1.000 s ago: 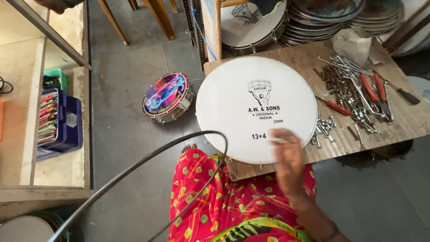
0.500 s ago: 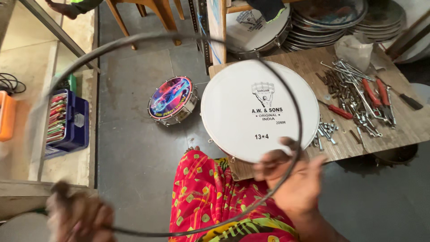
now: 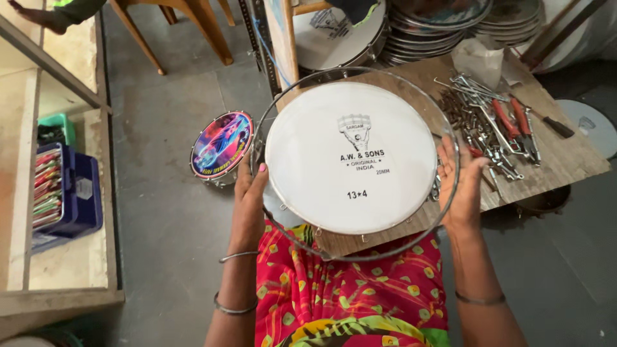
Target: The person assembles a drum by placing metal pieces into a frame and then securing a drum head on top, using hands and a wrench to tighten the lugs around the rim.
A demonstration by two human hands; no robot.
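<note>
Both hands, left hand (image 3: 247, 193) & right hand (image 3: 461, 186), fingers spread, hold metal hoop (image 3: 450, 138) around white drumhead (image 3: 350, 157) on bench (image 3: 565, 154), seating it; needs even alignment w/ rim.

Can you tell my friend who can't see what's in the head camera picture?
Two hands, left hand and right hand, hold a thin metal hoop around a white drum on a wooden board. Metal bolts and red-handled tools lie beside it; a small colourful drum sits on the floor.
</note>
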